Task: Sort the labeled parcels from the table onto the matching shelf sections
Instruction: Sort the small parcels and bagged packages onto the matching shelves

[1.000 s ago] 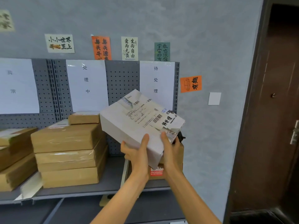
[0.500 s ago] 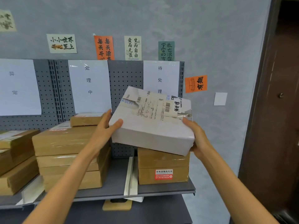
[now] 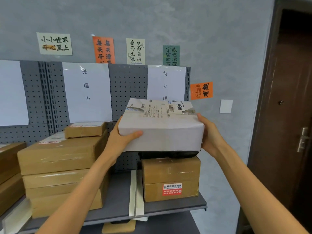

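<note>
White parcel held over the right-hand shelf stack

Both arms reach in: left hand (image 3: 120, 141) grips the white parcel (image 3: 162, 130) at its left end, thumb curled across the front face; right hand (image 3: 210, 135) clasps the right end, its fingers hidden behind. The parcel sits level just above a dark package (image 3: 168, 154) topping a brown box (image 3: 170, 178) on the grey shelf (image 3: 194, 206), right of the white divider (image 3: 135, 191). Behind, the section sign (image 3: 166, 81) on the pegboard (image 3: 128, 92).

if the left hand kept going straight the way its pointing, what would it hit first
Most likely the grey pegboard back panel of the shelf. The left hand, holding the white parcel, points forward past its left end, though depth is hard to judge here.
</note>
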Demonstrator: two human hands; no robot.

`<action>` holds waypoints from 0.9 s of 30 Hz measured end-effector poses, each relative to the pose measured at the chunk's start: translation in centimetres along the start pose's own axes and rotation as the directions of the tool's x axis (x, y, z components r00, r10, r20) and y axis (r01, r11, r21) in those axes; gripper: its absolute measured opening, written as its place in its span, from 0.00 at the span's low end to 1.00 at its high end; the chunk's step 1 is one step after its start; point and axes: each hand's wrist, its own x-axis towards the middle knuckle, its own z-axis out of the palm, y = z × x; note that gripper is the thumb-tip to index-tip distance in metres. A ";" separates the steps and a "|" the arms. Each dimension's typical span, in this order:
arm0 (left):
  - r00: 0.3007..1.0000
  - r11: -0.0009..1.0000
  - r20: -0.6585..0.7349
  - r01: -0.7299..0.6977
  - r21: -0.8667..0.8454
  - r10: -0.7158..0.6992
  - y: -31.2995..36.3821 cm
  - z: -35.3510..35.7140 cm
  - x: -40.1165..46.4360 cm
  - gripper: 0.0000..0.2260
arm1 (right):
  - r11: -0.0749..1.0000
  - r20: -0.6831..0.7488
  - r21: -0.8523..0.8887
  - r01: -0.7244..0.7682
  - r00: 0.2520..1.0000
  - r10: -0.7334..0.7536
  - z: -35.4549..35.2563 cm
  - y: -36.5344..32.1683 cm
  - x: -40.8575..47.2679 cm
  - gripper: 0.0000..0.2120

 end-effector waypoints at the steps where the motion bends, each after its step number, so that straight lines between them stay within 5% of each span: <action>1: 1.000 1.000 -0.007 0.011 0.007 -0.011 -0.5 0.3 0.4 0.31 | 1.000 0.006 0.025 0.012 1.000 -0.012 0.0 0.2 0.3 0.23; 9: 0.997 0.998 -0.032 0.066 0.006 -0.066 -2.9 2.7 4.1 0.27 | 0.998 -0.066 0.055 -0.022 0.997 0.026 -0.2 0.2 3.8 0.14; 21: 0.984 0.984 -0.032 0.176 0.014 -0.175 -7.8 5.8 8.4 0.26 | 0.993 -0.059 -0.001 -0.116 0.991 0.116 -2.5 3.7 12.5 0.15; 27: 0.983 0.977 -0.039 0.182 0.112 -0.178 -9.8 6.3 8.8 0.40 | 0.990 -0.039 -0.015 -0.143 0.989 0.142 -3.3 5.7 14.9 0.14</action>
